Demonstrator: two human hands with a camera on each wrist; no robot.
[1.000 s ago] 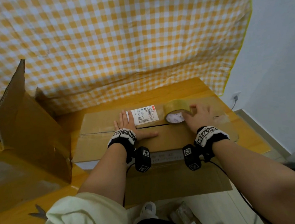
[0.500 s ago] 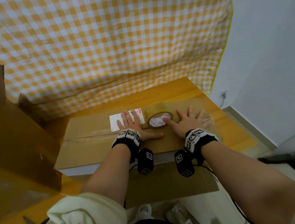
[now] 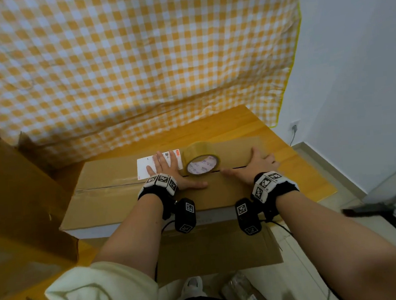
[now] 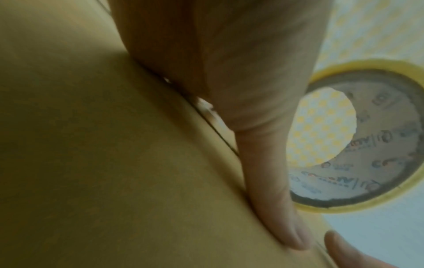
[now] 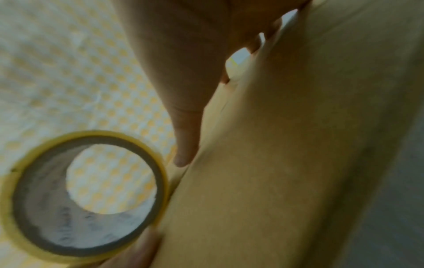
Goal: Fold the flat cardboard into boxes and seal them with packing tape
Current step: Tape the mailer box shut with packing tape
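**Cardboard, tape, cloth and wood**

The cardboard box (image 3: 115,200) is matt brown corrugated board, smooth on its top flaps, with a strip of glossy tape along the seam left of the tape roll (image 3: 201,160). That roll is shiny, translucent yellowish plastic film wound on a dull grey paper core printed inside. Just left of the roll lies a white paper label (image 3: 145,166), smooth and matt. Behind the box hangs a soft, creased checked cloth (image 3: 136,59), yellow and white. Under the box, the table (image 3: 257,123) is smooth orange-toned wood with a slight sheen.
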